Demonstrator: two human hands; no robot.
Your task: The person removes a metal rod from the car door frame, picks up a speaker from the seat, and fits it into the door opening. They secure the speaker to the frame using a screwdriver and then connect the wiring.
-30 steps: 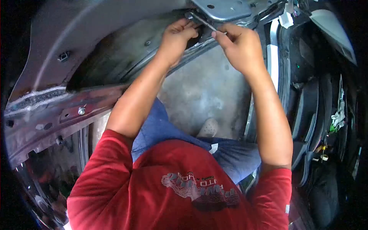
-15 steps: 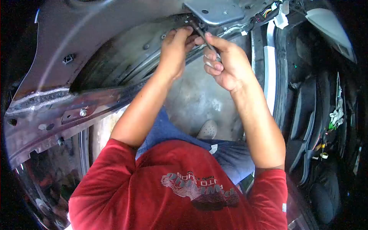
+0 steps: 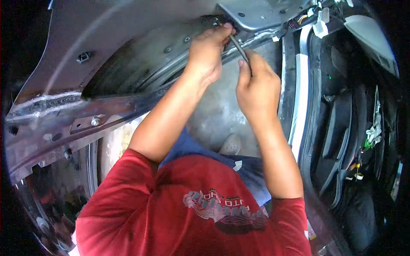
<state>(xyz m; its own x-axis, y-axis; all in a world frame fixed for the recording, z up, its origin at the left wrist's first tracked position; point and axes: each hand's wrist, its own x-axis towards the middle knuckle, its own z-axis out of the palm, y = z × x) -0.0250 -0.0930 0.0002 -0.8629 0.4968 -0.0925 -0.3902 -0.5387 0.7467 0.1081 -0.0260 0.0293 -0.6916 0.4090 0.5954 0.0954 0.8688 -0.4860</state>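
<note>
A slim grey metal wrench [image 3: 239, 48] slants from a dark gap beneath a grey metal plate [image 3: 256, 20] down to my right hand [image 3: 259, 85]. That hand is closed round its lower end, thumb and forefinger along the shaft. My left hand [image 3: 206, 53] is higher up, its thumb and fingers pinched at the wrench's upper end, close against the plate's left corner. The working end of the wrench is hidden behind those fingers, so I cannot see what it sits on. Just left of my left hand is the bare inner door panel [image 3: 145, 55].
A wiring connector [image 3: 294, 23] with coloured wires and white tape hangs right of the plate. Farther right are a door sill [image 3: 301, 94] and dark interior trim [image 3: 337, 123]. A bolt [image 3: 95, 121] stands on the panel's lower edge. Concrete floor [image 3: 213, 113] shows between my arms.
My right hand has turned over on the wrench, now with its back upward, and moved slightly lower. My left fingers have closed in on the wrench's upper end. The view has shifted slightly.
</note>
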